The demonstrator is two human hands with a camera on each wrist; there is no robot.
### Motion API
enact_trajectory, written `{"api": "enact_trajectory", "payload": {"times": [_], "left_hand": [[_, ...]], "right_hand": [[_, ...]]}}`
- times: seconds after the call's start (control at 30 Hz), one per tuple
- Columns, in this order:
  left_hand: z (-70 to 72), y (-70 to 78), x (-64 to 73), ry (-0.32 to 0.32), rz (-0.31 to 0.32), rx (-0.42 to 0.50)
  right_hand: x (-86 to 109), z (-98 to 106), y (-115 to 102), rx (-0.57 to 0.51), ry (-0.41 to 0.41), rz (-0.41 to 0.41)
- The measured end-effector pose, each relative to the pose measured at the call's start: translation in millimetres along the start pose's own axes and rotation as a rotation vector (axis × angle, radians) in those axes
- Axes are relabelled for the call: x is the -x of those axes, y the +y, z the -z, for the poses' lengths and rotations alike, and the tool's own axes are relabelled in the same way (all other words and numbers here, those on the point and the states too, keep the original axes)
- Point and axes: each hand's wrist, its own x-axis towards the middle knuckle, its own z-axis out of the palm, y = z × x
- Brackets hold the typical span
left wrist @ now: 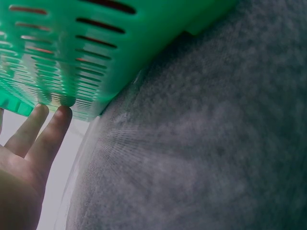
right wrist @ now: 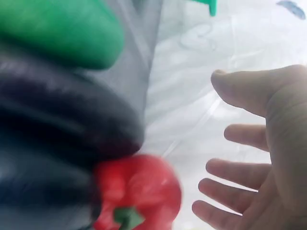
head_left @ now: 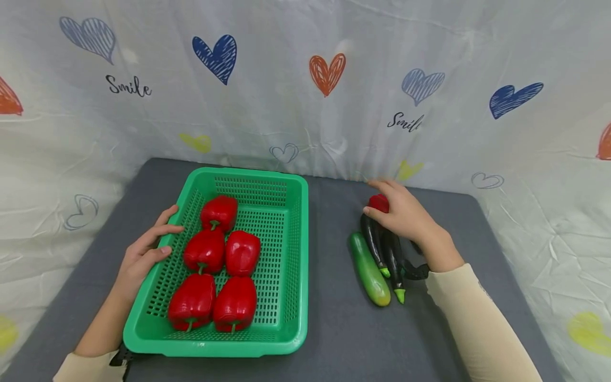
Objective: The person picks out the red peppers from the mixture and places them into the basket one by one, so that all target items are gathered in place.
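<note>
My left hand (head_left: 145,249) rests at the left side of a green plastic basket (head_left: 299,254), its thumb and fingers at the rim. In the left wrist view, two extended fingers (left wrist: 52,139) touch the basket's slotted outer wall. Several red bell peppers (head_left: 237,302) lie in the basket. My right hand (head_left: 406,212), fingers spread, hovers over another red bell pepper (head_left: 379,202) at the far end of some dark eggplants (head_left: 392,254). In the right wrist view that pepper (right wrist: 144,187) shows apart from the fingers. A green cucumber-like vegetable (head_left: 369,270) lies left of the eggplants.
A dark grey cloth-covered table (head_left: 329,329) carries everything. Behind it hangs a white sheet (head_left: 281,116) printed with hearts and "Smile". A black strap-like piece (head_left: 414,270) shows beside my right wrist.
</note>
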Motion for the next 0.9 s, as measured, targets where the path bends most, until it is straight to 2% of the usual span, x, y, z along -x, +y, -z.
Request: {"api": "enact_trajectory", "payload": {"times": [0.2, 0.4, 0.57, 0.9], "left_hand": [[-0.9, 1.8, 0.7, 0.0, 0.006, -0.002], [0.1, 3.1, 2.8, 0.014, 0.056, -0.012], [0.2, 2.6, 3.1, 0.016, 0.065, -0.012], [0.2, -3.0, 1.1, 0.001, -0.038, 0.013]], "right_hand": [[7.1, -3.4, 19.9, -0.001, -0.031, -0.009], [10.6, -3.1, 29.4, 0.029, -0.082, -0.012], [9.2, -4.0, 35.7, 0.021, -0.101, -0.018], [7.0, -6.0, 43.9, 0.034, -0.102, -0.036]]}}
